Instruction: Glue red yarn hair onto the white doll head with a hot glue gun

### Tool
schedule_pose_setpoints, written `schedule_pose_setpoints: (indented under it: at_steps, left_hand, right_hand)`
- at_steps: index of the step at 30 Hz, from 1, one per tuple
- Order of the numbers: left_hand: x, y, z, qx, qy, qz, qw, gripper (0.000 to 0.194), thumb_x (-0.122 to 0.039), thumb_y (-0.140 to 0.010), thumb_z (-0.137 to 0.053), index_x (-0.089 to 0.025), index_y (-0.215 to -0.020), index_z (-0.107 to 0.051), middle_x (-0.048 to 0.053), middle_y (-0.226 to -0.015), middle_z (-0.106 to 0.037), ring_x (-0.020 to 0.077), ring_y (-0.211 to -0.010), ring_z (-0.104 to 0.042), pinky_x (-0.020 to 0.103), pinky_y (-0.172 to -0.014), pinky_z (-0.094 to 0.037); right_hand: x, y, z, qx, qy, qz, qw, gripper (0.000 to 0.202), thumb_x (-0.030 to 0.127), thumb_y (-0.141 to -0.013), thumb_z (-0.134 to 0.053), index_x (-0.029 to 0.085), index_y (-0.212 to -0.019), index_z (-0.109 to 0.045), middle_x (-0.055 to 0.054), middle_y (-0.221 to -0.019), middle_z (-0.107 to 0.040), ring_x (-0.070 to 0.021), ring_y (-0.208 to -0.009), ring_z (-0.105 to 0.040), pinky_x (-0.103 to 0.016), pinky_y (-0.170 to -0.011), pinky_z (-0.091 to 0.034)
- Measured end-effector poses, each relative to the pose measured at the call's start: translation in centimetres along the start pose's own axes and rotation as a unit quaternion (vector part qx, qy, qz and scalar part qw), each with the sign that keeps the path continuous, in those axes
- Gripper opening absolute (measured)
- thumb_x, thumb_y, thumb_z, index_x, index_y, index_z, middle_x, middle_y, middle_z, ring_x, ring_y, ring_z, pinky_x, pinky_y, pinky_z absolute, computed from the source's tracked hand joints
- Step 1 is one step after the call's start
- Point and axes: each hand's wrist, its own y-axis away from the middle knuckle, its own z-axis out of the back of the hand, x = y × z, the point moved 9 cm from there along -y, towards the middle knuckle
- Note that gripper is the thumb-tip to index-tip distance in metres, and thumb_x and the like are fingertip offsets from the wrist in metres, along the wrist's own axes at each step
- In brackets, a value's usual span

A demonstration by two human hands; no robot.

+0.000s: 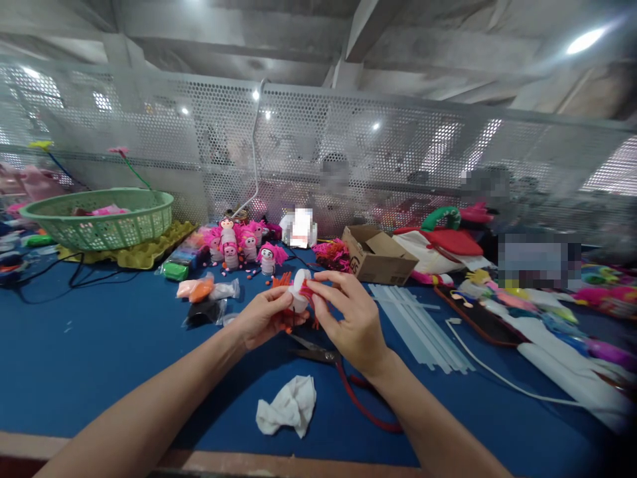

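Note:
Near the middle of the view, my left hand grips a small white piece from the left, fingers wrapped round its underside. My right hand pinches a bit of red-pink material against the white piece's right side. Orange strands hang around and below the piece, partly hidden by my fingers. Just under both hands lie scissors with red handles, partly behind my right wrist. A crumpled white cloth rests nearer the table's front edge.
Pink-haired dolls stand behind my hands, beside packets of clay. A green basket is at the back left, a cardboard box at the back centre. Pale strips and a white cable lie right on the blue table.

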Motion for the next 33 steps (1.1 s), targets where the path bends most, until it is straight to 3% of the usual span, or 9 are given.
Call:
schedule_pose_setpoints:
  at_steps: [10, 13, 17, 19, 22, 33]
  left_hand:
    - [0.1, -0.2, 0.2, 0.002, 0.009, 0.000, 1.000, 0.030, -0.030, -0.066, -0.067, -0.012, -0.089, -0.061, 0.007, -0.074, -0.067, 0.0153, -0.060, -0.064, 0.018, -0.046, -0.043]
    - [0.1, -0.1, 0.0, 0.004, 0.003, 0.001, 1.000, 0.031, -0.031, -0.065, -0.068, -0.012, -0.089, -0.061, 0.008, -0.073, -0.067, 0.0155, -0.061, -0.064, 0.018, -0.047, -0.043]
    - [0.0, 0.1, -0.3, -0.006, -0.011, 0.003, 1.000, 0.036, -0.031, -0.060, -0.072, -0.011, -0.088, -0.062, 0.008, -0.071, -0.067, 0.0158, -0.061, -0.064, 0.020, -0.050, -0.044]
    - [0.1, 0.1, -0.4, -0.007, -0.019, 0.009, 1.000, 0.038, -0.032, -0.058, -0.073, -0.011, -0.088, -0.062, 0.007, -0.071, -0.067, 0.0159, -0.060, -0.064, 0.020, -0.050, -0.043]
    - [0.3, 0.2, -0.6, 0.000, -0.034, 0.018, 0.999, 0.040, -0.034, -0.057, -0.074, -0.012, -0.088, -0.062, 0.008, -0.071, -0.067, 0.0162, -0.060, -0.063, 0.019, -0.048, -0.042]
    - [0.7, 0.2, -0.4, -0.015, -0.059, 0.030, 0.998, 0.045, -0.038, -0.054, -0.075, -0.013, -0.089, -0.061, 0.008, -0.070, -0.066, 0.0155, -0.059, -0.062, 0.018, -0.045, -0.039]
  right_hand:
    - [0.8, -0.1, -0.4, 0.028, 0.065, 0.036, 0.997, 0.024, 0.011, -0.077, -0.051, 0.017, -0.097, -0.064, -0.011, -0.097, -0.062, -0.0184, -0.074, -0.053, -0.036, -0.067, -0.047]
    - [-0.8, -0.1, 0.6, -0.017, -0.026, -0.068, 0.997, 0.023, 0.016, -0.078, -0.052, 0.021, -0.099, -0.060, -0.009, -0.099, -0.061, -0.0187, -0.083, -0.055, -0.035, -0.073, -0.046]
    - [-4.2, 0.9, -0.7, 0.010, -0.189, -0.257, 0.948, 0.017, 0.027, -0.079, -0.052, 0.020, -0.094, -0.054, -0.006, -0.094, -0.062, -0.0186, -0.088, -0.057, -0.036, -0.079, -0.044]
    - [-4.9, 1.4, -1.9, 0.035, -0.261, -0.302, 0.916, 0.014, 0.030, -0.079, -0.051, 0.019, -0.088, -0.053, -0.005, -0.088, -0.062, -0.0174, -0.084, -0.058, -0.035, -0.079, -0.044]
    - [-5.5, 2.0, -2.7, 0.022, -0.322, -0.336, 0.885, 0.012, 0.032, -0.079, -0.051, 0.020, -0.082, -0.051, -0.002, -0.081, -0.059, -0.0145, -0.076, -0.057, -0.030, -0.073, -0.045]
    - [-4.9, 1.7, -2.3, 0.033, -0.261, -0.314, 0.912, 0.008, 0.027, -0.076, -0.053, 0.019, -0.075, -0.052, 0.000, -0.073, -0.057, -0.0130, -0.069, -0.054, -0.026, -0.067, -0.043]
